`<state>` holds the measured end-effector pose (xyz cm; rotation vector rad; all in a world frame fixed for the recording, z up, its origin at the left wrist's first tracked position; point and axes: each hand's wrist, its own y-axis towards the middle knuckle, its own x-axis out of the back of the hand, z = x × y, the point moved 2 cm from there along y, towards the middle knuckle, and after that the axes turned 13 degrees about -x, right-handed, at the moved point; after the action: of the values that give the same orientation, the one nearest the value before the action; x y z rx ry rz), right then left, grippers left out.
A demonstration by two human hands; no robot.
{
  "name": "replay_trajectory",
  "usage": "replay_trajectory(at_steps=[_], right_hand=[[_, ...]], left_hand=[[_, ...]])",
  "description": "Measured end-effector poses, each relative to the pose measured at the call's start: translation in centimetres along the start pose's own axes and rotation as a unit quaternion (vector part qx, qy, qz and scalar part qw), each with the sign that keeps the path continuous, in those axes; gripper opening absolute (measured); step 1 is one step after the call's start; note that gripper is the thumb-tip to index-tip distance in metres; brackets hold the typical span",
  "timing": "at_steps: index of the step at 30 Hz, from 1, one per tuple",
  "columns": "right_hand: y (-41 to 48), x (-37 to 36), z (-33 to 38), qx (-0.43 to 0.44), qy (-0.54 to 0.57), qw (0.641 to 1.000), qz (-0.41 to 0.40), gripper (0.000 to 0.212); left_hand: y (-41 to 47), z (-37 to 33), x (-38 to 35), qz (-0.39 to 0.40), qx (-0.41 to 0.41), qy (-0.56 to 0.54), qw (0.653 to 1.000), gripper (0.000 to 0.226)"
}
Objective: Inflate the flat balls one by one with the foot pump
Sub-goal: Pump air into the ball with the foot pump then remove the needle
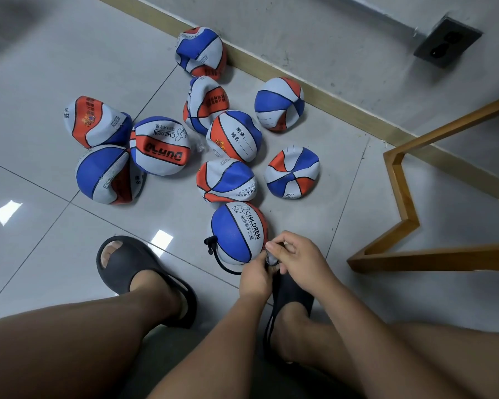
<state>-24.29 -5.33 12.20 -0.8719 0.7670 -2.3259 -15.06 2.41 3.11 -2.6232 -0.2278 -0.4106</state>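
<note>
Your knees are framing the work: your left hand (255, 274) is pinching the black hose (221, 262) at its end, and your right hand (300, 260) is pinching the ball (235, 234) at its near-right edge. That ball is lying on the floor (69, 254), just ahead-left of your fingers.

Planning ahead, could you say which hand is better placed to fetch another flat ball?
Probably the right hand: a flat ball lies beyond it, while the left hand sits behind the CHILDREN ball.
</note>
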Motion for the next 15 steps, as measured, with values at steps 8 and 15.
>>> replay_trajectory(at_steps=[8,15], right_hand=[[1.7,-2.0,-5.1,-0.056,0.002,0.998,-0.016,0.019],[0.4,-1.2,-1.2,-0.029,-0.016,0.999,-0.035,0.027]], left_hand=[[1.3,5.2,-2.9,0.023,-0.011,0.040,0.999,0.013],[0.5,1.5,-0.7,-0.009,0.027,0.012,1.000,0.022]])
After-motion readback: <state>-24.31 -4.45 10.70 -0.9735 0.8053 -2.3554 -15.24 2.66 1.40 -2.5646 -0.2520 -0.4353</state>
